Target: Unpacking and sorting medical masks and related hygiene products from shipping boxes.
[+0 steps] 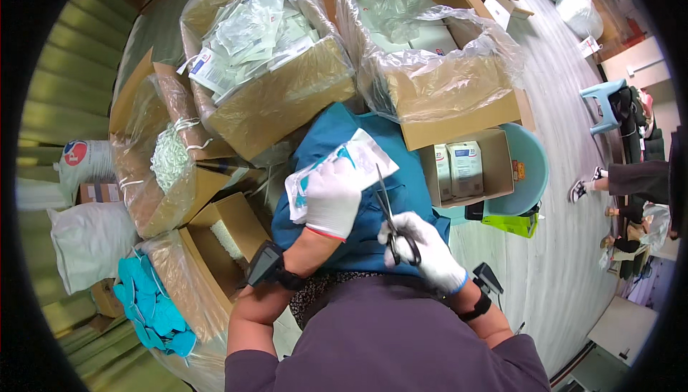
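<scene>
My left hand (pixel 332 197), in a white knit glove, presses its closed fingers onto a flat white pouch (pixel 370 155) with a teal thing partly showing inside it. Below the pouch, a dark blue cloth (pixel 326 125) is draped over my lap. My right hand (pixel 430 250), also gloved in white, is closed around the black handles of a pair of scissors (pixel 385 209). The blades point up and away, close to the pouch's right end. From this view I cannot tell whether they touch it.
Ahead stand a lined carton (pixel 269 116) heaped with flat packets and another lined carton (pixel 459 94). A small carton (pixel 510 170) of white packs sits by a light blue tub (pixel 536 166). Left are a carton with white straps (pixel 170 157) and teal masks (pixel 152 302).
</scene>
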Available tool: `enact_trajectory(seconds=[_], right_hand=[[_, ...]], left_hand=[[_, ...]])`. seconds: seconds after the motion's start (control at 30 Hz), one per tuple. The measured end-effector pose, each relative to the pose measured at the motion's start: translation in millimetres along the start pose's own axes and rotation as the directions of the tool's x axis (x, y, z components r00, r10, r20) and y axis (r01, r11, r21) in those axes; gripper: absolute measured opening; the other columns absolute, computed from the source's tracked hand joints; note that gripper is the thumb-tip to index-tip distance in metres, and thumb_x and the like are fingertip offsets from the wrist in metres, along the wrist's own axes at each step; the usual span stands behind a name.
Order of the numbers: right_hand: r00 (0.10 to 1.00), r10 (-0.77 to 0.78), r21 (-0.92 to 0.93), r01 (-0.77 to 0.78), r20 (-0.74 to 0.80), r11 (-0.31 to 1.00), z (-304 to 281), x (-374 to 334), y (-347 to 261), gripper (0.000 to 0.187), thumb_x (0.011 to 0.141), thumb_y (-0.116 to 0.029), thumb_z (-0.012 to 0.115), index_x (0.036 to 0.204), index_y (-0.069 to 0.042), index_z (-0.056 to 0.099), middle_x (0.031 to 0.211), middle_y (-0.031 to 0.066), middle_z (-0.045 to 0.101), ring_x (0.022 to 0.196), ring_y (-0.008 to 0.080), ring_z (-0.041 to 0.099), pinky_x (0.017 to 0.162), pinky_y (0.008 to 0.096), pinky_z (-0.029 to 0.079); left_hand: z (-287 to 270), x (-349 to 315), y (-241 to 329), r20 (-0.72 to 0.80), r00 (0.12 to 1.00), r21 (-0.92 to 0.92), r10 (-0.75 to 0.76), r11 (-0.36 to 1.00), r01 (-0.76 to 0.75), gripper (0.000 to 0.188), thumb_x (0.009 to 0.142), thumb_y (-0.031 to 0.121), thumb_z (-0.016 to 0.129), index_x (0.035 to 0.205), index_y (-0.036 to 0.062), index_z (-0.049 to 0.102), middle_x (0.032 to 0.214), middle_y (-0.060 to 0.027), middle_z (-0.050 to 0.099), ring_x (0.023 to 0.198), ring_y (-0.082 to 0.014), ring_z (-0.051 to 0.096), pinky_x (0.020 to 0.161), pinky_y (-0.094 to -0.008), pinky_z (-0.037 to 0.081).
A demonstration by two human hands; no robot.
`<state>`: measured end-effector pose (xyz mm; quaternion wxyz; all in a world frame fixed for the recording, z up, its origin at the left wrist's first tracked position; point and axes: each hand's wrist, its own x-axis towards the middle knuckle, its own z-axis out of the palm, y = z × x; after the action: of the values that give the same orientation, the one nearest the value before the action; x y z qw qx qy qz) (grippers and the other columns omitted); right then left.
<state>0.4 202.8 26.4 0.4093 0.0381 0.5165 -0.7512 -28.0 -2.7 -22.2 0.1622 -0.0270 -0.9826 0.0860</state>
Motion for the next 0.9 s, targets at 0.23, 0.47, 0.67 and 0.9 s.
enact_trajectory(seconds=[0.23, 0.47, 0.67, 0.9], right_hand=[[0.969, 0.172, -0.002, -0.175, -0.175, 0.985, 1.7, 22.2, -0.8, 0.022, 0.102, -0.021, 0.045, 0.11, -0.004, 0.058, 0.088, 0.0073, 0.065, 0.061, 0.0141, 0.062, 0.052, 0.0209, 0.044], [0.972, 0.032, -0.088, -0.054, -0.234, 0.995, 4.3, 18.6, 16.1, 0.016, 0.095, -0.011, 0.061, 0.109, -0.004, 0.06, 0.085, 0.0052, 0.065, 0.059, 0.0124, 0.06, 0.052, 0.024, 0.046], [0.986, 0.039, -0.203, -0.071, -0.16, 0.977, -19.3, 11.6, 12.6, 0.023, 0.085, -0.005, 0.073, 0.105, -0.004, 0.062, 0.081, 0.0052, 0.065, 0.058, 0.0109, 0.057, 0.052, 0.0251, 0.046], [1.0, -0.026, -0.542, 0.012, -0.017, 0.84, -59.1, -16.0, -2.2, 0.038, 0.079, 0.011, 0.071, 0.113, -0.004, 0.062, 0.102, 0.0019, 0.066, 0.092, 0.0086, 0.061, 0.078, 0.0237, 0.051]], left_hand=[[12.5, -16.4, 23.6, -0.058, 0.989, -0.06, 0.138, 0.988, -0.141, 0.013, 0.073, 0.018, 0.06, 0.081, 0.0087, 0.062, 0.078, -0.0062, 0.05, 0.075, -0.0241, 0.054, 0.061, -0.0377, 0.044], [12.4, -20.5, 23.6, -0.07, 0.984, -0.078, 0.162, 0.983, -0.167, 0.008, 0.072, 0.016, 0.06, 0.077, 0.0092, 0.061, 0.075, -0.0061, 0.049, 0.068, -0.0217, 0.052, 0.052, -0.0338, 0.043], [4.5, -16.0, -2.4, 0.057, 0.987, -0.383, 0.15, 0.916, -0.117, 0.007, 0.081, 0.02, 0.061, 0.078, 0.0167, 0.066, 0.074, -0.0064, 0.056, 0.071, -0.0238, 0.06, 0.057, -0.0374, 0.05], [-16.8, -3.6, -66.3, 0.287, 0.926, -0.896, 0.244, 0.41, 0.17, 0.013, 0.081, 0.017, 0.067, 0.089, 0.0081, 0.072, 0.075, -0.014, 0.059, 0.069, -0.0309, 0.06, 0.064, -0.0394, 0.048]])
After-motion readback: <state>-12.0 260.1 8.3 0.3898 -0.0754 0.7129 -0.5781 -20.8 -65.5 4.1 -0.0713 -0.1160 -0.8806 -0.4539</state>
